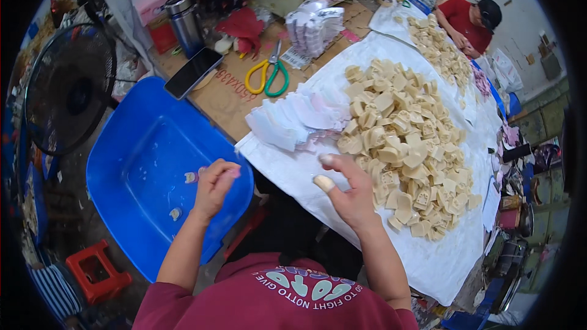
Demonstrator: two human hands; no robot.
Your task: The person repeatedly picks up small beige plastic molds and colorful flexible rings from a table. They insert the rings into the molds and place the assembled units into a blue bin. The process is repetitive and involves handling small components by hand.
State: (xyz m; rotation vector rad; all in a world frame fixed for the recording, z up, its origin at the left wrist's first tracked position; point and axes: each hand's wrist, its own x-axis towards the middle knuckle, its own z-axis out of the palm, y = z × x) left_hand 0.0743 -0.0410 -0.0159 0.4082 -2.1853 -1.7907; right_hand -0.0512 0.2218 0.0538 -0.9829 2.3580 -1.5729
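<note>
My left hand (215, 184) hangs over the blue plastic tub (131, 146), fingers pinched on a small pink and white piece. My right hand (347, 188) is raised over the near edge of the white sheet (422, 256), fingers spread, with a small beige block (323, 183) between thumb and fingers. Just right of it lies a big heap of beige moulded blocks (408, 146). A fanned stack of white and pink flat packets (293, 119) rests above my right hand. Two small pieces (175, 212) lie in the tub.
Green and yellow scissors (269, 73), a black phone (192, 72) and a steel flask (183, 21) sit on the cardboard top. A black fan (67, 85) stands left, a red stool (98, 272) below it. Another person in red (468, 21) works at a second heap (437, 46).
</note>
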